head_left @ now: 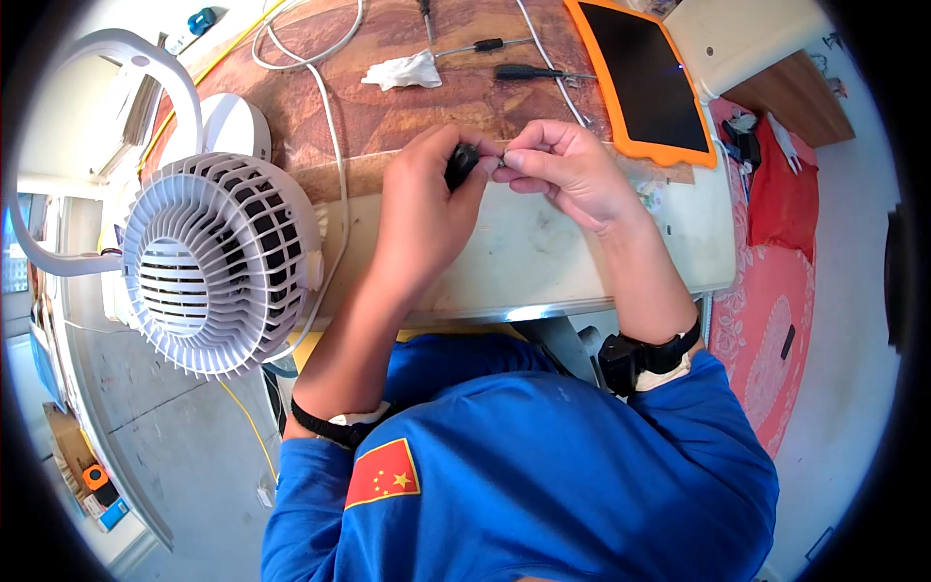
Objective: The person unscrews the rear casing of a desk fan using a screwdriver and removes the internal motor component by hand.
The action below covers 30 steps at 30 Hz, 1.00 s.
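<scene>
Inside table edge (533, 307), left grip (425, 199) round black object (461, 168), right grip (572, 177) pinching unclear item (499, 163)

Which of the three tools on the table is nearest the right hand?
The thick black-handled screwdriver, shaft pointing right. The thin rod with a black sleeve and the tool at the picture's top edge lie farther from the right hand.
</scene>
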Motion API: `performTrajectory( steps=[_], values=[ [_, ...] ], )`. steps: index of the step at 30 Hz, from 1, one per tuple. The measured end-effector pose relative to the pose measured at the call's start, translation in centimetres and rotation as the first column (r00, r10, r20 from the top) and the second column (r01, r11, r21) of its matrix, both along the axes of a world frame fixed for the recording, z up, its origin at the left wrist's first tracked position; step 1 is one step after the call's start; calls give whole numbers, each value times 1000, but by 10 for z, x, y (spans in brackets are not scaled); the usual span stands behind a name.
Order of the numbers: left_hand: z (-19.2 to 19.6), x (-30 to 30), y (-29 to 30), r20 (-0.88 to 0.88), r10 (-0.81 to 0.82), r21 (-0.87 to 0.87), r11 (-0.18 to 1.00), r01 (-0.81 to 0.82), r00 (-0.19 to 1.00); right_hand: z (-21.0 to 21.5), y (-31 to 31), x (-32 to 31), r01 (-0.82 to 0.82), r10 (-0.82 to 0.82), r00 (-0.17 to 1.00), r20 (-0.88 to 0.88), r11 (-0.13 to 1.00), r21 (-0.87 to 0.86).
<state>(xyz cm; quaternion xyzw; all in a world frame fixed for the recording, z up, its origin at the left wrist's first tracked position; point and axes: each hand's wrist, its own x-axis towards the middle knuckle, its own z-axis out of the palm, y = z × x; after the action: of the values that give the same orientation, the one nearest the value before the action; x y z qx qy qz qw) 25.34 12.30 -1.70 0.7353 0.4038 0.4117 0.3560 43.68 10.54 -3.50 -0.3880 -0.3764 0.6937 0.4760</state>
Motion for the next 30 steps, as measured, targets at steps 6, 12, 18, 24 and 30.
performTrajectory(
  steps=[6,12,18,24,30],
  values=[
    [5,5,0,-31,6,33,999,-5,999,4,0,-1,22,-21,999,39,1000,-20],
    [2,6,2,94,-42,-117,992,53,995,1,0,0,30,-30,1000,-1,999,-28],
    [3,2,8,-35,-110,-133,986,105,993,-2,0,2,26,-27,998,52,999,23],
    [-2,7,7,-16,-53,-84,995,52,998,8,-2,1,53,-68,980,189,995,82],
    [-7,8,10,-117,1,134,991,15,993,24,6,52,93,-530,19,848,845,527]
  ],
)
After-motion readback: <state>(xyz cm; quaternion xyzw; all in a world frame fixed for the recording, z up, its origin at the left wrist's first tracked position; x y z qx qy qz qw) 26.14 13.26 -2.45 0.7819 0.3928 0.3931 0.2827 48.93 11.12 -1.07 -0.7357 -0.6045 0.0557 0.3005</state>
